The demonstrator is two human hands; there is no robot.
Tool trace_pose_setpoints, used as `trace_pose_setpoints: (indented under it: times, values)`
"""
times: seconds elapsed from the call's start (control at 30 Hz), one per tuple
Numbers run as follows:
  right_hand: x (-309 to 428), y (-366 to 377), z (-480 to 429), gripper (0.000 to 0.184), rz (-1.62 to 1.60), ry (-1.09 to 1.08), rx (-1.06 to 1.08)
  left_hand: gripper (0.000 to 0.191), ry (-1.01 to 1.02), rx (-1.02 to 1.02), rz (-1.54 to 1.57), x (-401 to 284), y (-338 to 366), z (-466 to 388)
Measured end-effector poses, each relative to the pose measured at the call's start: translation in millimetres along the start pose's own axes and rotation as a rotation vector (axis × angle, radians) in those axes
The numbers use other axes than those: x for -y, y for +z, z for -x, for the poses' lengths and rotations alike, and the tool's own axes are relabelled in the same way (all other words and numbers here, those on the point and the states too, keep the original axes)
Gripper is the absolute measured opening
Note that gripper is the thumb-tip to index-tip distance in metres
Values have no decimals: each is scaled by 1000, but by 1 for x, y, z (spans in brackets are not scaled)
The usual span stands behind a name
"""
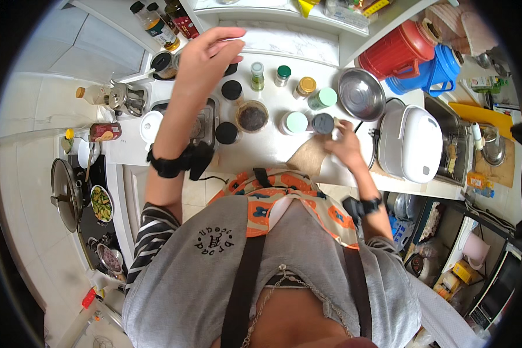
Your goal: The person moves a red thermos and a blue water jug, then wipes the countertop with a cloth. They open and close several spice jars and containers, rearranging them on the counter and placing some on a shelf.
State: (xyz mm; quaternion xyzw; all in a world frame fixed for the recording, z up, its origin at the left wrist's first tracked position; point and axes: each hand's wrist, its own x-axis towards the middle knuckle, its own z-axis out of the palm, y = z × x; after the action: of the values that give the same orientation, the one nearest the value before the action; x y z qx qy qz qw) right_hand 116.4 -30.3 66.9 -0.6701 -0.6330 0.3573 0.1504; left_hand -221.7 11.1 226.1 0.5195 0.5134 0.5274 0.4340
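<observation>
My left hand (219,48) is raised over the back left of the white counter (269,150), its fingers slightly bent and nothing seen in them. Below it are a black-lidded jar (232,90) and a green-capped glass shaker (257,77). An uncovered jar of dark contents (252,116) sits beside another black lid (227,133). My blurred right hand (344,145) is low over the counter, close to a dark grey-lidded jar (323,124) and a brown sheet-like piece (309,155). Something whitish shows under its fingers; whether they grip it is unclear. A mint-lidded jar (295,123) stands to its left.
A steel bowl (361,93) and a white rice cooker (411,143) with its cord stand right, before red (398,50) and blue (430,71) thermos jugs. More jars line the back. Far left, a plate of cooked vegetables (101,203) lies by a lidded pan (64,195).
</observation>
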Motion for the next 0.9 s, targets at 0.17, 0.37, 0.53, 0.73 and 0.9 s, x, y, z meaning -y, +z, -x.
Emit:
trace_pose_setpoints:
  times: [0.17,0.37,0.53,0.73,0.9]
  values:
    - [53,-188,52,49,-302,-50,273,24,125,-6,-132,-68,-44,15]
    - [166,-266,40,30,-258,-378,165,29,193,293,-537,-124,-81,2]
    - [205,-177,-86,45,139,-466,251,30,42,604,-803,-41,-51,-103]
    - [218,-46,-197,25,-314,-129,571,22,69,609,-1058,103,-7,-139]
    - [209,41,-252,21,-418,87,606,35,-109,679,-1289,142,-2,-130]
